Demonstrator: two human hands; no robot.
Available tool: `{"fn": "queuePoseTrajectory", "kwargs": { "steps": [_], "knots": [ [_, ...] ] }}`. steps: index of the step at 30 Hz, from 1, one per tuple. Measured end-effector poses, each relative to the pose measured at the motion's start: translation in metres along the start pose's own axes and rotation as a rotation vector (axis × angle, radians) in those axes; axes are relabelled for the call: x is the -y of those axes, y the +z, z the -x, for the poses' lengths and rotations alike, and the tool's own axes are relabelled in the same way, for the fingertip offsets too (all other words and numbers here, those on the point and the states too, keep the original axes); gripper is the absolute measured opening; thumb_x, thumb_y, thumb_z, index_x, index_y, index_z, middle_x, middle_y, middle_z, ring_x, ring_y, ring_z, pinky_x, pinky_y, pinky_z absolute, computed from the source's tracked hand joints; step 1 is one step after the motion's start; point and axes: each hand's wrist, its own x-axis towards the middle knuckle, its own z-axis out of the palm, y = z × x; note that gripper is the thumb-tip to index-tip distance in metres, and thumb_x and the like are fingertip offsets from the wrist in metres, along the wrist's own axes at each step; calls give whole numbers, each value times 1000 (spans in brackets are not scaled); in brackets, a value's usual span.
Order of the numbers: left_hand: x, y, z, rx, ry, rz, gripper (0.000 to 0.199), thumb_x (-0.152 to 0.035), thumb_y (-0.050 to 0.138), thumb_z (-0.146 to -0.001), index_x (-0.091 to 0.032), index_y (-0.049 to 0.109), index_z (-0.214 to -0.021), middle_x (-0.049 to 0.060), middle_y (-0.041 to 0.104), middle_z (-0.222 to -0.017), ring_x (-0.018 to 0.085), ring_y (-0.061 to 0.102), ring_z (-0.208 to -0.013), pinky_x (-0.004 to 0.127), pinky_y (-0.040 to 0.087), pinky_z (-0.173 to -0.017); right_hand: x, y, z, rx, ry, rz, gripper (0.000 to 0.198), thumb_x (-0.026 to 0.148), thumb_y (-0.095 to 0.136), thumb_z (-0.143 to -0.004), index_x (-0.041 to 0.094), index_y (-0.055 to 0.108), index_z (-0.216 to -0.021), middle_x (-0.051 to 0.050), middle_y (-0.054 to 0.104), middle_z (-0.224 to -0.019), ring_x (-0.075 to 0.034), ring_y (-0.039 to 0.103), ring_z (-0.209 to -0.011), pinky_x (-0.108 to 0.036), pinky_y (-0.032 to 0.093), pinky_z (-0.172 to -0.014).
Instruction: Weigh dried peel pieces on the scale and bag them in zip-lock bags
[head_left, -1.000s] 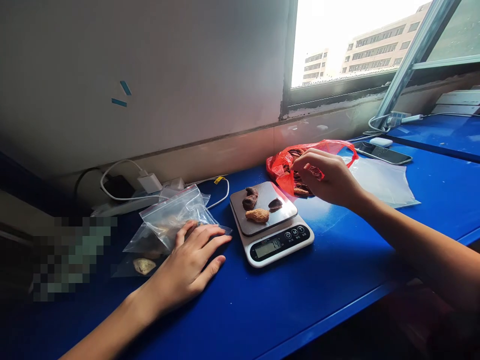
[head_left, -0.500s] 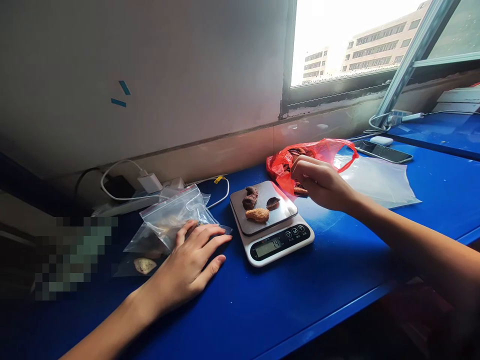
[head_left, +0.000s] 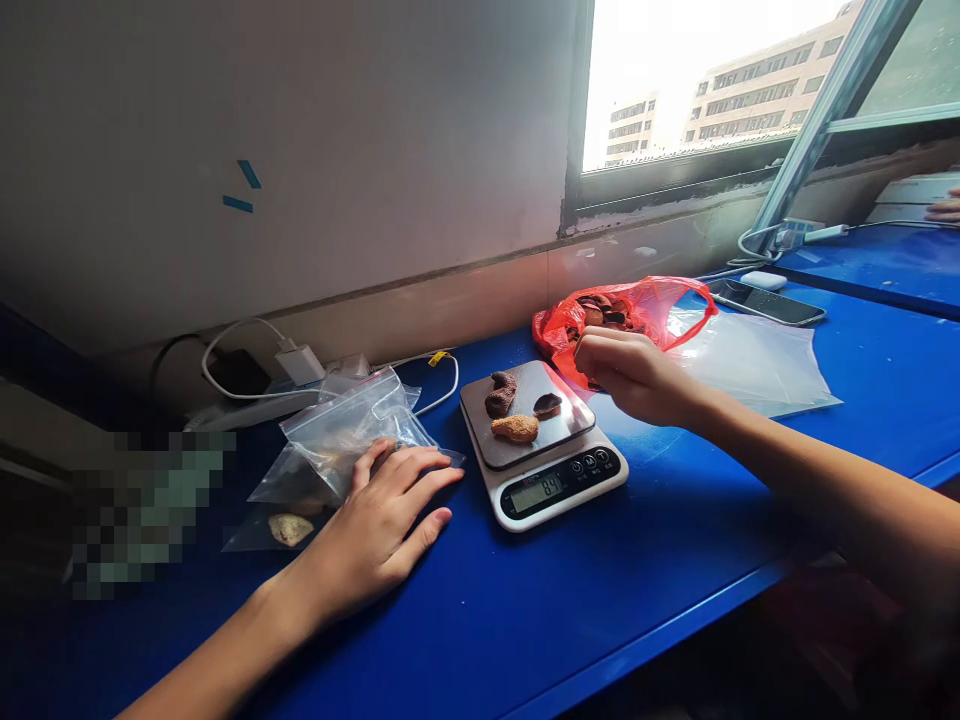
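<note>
- Along a wall below a window (head_left: 705, 85), a blue table (head_left: 562, 610) carries a kitchen scale, bags and dried pieces.
- Near the wall, a red plastic bag (head_left: 664, 300) lies open, brown pieces (head_left: 600, 308) showing in its mouth; just to its right, a flat clear bag (head_left: 757, 370) rests on the table.
- At left, zip bags (head_left: 330, 435) overlap in a loose stack, a pale lump (head_left: 290, 529) visible in the lowest.
- Between the zip bags and the red bag, the white scale (head_left: 559, 435) sits with its display lit, apparently showing an 8 and a 4.
- Across the zip bags' near edge, the left hand (head_left: 394, 520) lies palm down, fingers spread and relaxed.
- Beside the scale's far right corner, the right hand (head_left: 634, 370) hangs before the red bag, fingers curled inward; whether they grip anything cannot be told.
- At the far right edge, another person's hand (head_left: 945, 208) appears beside white boxes (head_left: 904, 200).
- Beyond the clear bag lies a dark phone (head_left: 769, 302).
- On the scale's plate rest a dark curved piece (head_left: 501, 394), a tan piece (head_left: 515, 428) and, toward the right, a smaller dark piece (head_left: 547, 405).
</note>
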Motion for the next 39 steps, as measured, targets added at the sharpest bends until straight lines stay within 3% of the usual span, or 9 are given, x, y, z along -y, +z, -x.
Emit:
{"fn": "queuePoseTrajectory", "kwargs": {
  "steps": [3,7,11,17,21,26,30,34,39],
  "knots": [
    [-1,0,0,1,-1,2,34,-29,42,-104,-31,52,-137,5,62,-139,24,54,-132,53,9,-122,-2,3,0,-15,-1,65,21,3,49,-86,21,53,-78,-1,57,-75,-14,50,-68,-25,37,-59],
    [-1,0,1,4,-5,7,34,-29,42,-104,-31,52,-137,5,62,-139,25,53,-133,53,9,-122,-5,10,3,14,16,122,13,14,57,-93,19,66,-100,-8,68,-94,-19,60,-82,-30,47,-69],
    [-1,1,1,-2,-6,6,35,-29,43,-104,-31,53,-137,5,62,-140,25,53,-133,53,10,-122,-9,20,5,112,27,125,22,26,56,-99,17,70,-113,-12,68,-101,-23,62,-94,-36,52,-80],
    [-1,1,0,-19,12,-1,34,-28,43,-104,-30,52,-136,4,62,-138,23,53,-132,50,8,-122,-4,26,3,251,32,117,21,22,54,-98,18,75,-99,-10,66,-93,-23,60,-90,-37,51,-82],
    [-2,0,0,-18,3,6,34,-28,43,-104,-31,52,-137,4,62,-138,24,54,-132,51,9,-122,-3,11,-2,176,40,119,17,26,58,-96,20,72,-90,-8,69,-85,-21,61,-83,-35,50,-77],
    [-4,-1,0,-20,-20,13,34,-28,43,-103,-32,55,-135,6,63,-136,26,56,-130,56,15,-122,-34,-28,2,-126,353,269,18,32,56,-92,23,72,-93,-7,75,-90,-22,68,-80,-35,52,-73],
    [-5,0,0,-45,-38,17,33,-29,44,-103,-32,57,-133,5,64,-134,26,57,-129,56,17,-122,-70,-46,12,-135,563,363,17,31,56,-85,24,71,-87,-7,75,-88,-22,68,-77,-35,53,-76],
    [-4,1,1,-41,-29,20,34,-28,44,-103,-32,57,-134,6,64,-135,26,57,-129,57,16,-122,-89,-44,17,-138,621,386,19,22,53,-80,25,71,-82,-6,76,-92,-23,70,-88,-34,53,-85],
    [-3,1,0,-39,-29,25,34,-28,45,-102,-32,58,-134,5,64,-135,27,57,-128,58,16,-122,-98,-40,24,-178,746,439,24,19,54,-78,24,74,-88,-6,75,-84,-23,69,-78,-34,52,-76]
  ]
}}
